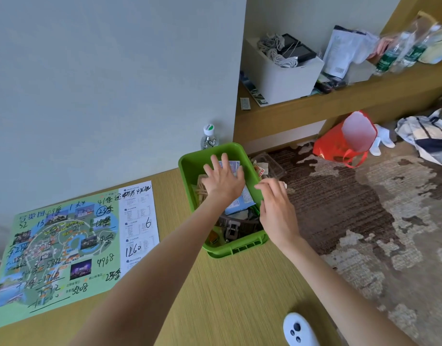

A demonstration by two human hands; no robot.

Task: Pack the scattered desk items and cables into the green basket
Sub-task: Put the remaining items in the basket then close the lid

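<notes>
1. Clearly, the green basket [188, 171] is the centre of the work. It stands on the wooden desk [215, 295], close to the desk's edge, and it is already quite full.
2. The left hand [223, 181] lies inside the basket with all fingers spread and flat on a blue-and-white paper packet [242, 201]. I judge that it presses the packet down so that the contents sit lower and leave room on top.
3. Around this packet, also in the basket, I see pale thin sticks [201, 191] at the left side and a brown belt with a metal buckle [231, 227] at the near end. I cannot pick out any cables for sure.
4. The right hand [277, 208] is at the right rim of the basket, with its fingers bent and close together. It seems to steady the wall or to tuck something small in, but whether it pinches a thing I cannot tell.
5. Left of the basket, flat on the desk, lies a large printed map sheet [65, 245] with handwritten numbers. Because it is so wide, it would probably need folding before it goes in.
6. Nearer to the person than the basket, and well apart from it, a white controller [298, 329] with dark buttons waits on the desk.
7. Just behind the basket, against the wall, stands a clear water bottle [209, 137].
8. In my judgement the packing is near its end. One risk is that hard pressing pushes the basket over the desk's edge, which may be why the right hand is placed there.
</notes>
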